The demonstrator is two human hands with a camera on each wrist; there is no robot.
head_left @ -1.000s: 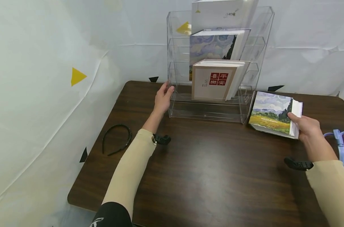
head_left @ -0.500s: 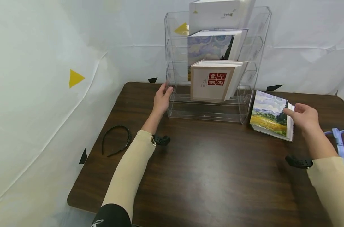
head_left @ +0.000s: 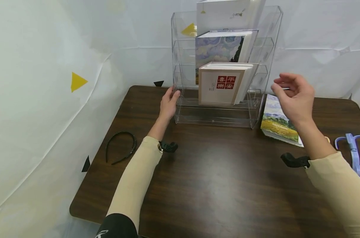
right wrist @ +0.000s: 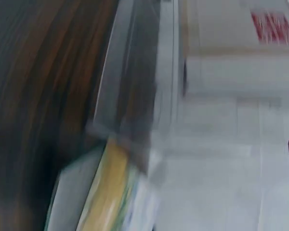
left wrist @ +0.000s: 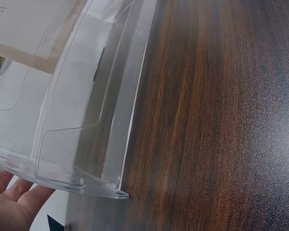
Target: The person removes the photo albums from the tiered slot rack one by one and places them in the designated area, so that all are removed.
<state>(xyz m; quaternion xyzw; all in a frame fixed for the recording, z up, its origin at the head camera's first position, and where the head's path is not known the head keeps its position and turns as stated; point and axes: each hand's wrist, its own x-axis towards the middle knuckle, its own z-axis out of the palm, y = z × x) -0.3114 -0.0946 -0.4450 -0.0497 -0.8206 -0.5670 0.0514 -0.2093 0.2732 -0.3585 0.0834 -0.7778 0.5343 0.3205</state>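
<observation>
A clear acrylic tiered book rack (head_left: 214, 120) stands at the table's back edge. My left hand (head_left: 168, 107) touches its left side; in the left wrist view the fingers (left wrist: 36, 197) lie against the outside of the side panel. The rack carries a beige book (head_left: 218, 94) with red squares, a landscape-painting book (head_left: 217, 48) and a white book (head_left: 221, 16). Right of the rack, another landscape-painting book (head_left: 278, 125) lies on the table. Above it, apart from it, my right hand (head_left: 299, 97) is raised with loosely bent fingers and holds nothing. The right wrist view is blurred.
A black headband (head_left: 134, 143) lies on the dark wooden table (head_left: 212, 178) at the left. At the right edge is a light purple object (head_left: 353, 150) with curved arms. White sheeting (head_left: 138, 66) hangs behind the table and to its left.
My right hand let go of the landscape-painting book, which now lies closer to the rack, and rose up and leftward over it. The left hand stays at the rack's side.
</observation>
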